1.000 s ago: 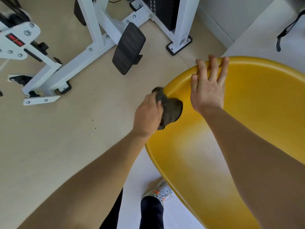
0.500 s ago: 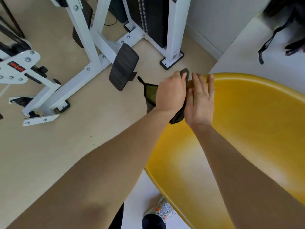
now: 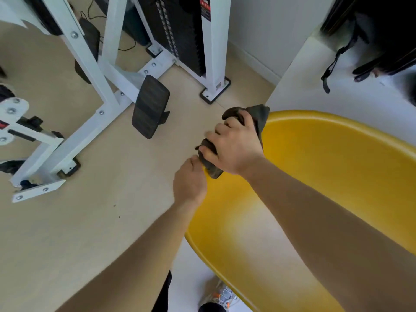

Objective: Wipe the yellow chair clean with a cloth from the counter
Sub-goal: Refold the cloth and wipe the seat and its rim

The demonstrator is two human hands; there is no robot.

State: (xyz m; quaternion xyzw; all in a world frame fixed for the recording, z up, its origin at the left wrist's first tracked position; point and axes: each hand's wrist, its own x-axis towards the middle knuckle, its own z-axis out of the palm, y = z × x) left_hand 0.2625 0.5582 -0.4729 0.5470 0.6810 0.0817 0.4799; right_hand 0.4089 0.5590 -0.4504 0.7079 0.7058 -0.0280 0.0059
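Since the earlier frames the cloth has swapped hands. The left hand was holding it on the rim, and now the right hand has it while the left hand has dropped back toward me. The view has tipped up a bit too, so more of the room shows.

Near to far from where I'm watching: there's a shoe at the bottom edge, then the yellow chair filling the right side. The left hand sits just outside the chair's left rim, knuckles up, fingertips at the near end of the cloth. I can't tell if it's pinching that end or only touching it, since the fingers are hidden under the hand.

Just past it, the right hand is curled tight round the bunched cloth. The cloth is draped over the rim at the chair's far left corner, with one tail sticking out beyond the fingers. My guess is it's wrapped over the edge so both faces of the rim get wiped in one pass, with the left hand steadying.

Further out on the floor is a white gym machine with a black foot pad. Far right, a dark bag sits on what I take to be the counter.
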